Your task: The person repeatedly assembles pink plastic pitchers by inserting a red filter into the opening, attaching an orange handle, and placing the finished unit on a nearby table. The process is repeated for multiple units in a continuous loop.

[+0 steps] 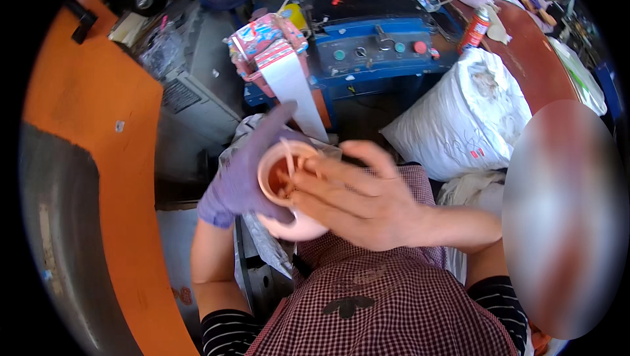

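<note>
Just above my checked apron, the pink hollow piece sits in my gloved left hand.

My left hand wraps the piece from the side, fingers split around its neck, likely to steady it and leave the mouth free for my bare right hand, whose fingers lie across the rim, thumb apart; blur hides their tips, so I cannot tell whether they pinch anything. The round mouth faces up toward me; the long axis seems to run down from it and slightly right, though my hands cover much of the body. Beyond, a pink basket stands left of a blue control panel, its white paper strip hanging my way, perhaps for easy reach; a stuffed white sack leans at right.
</note>
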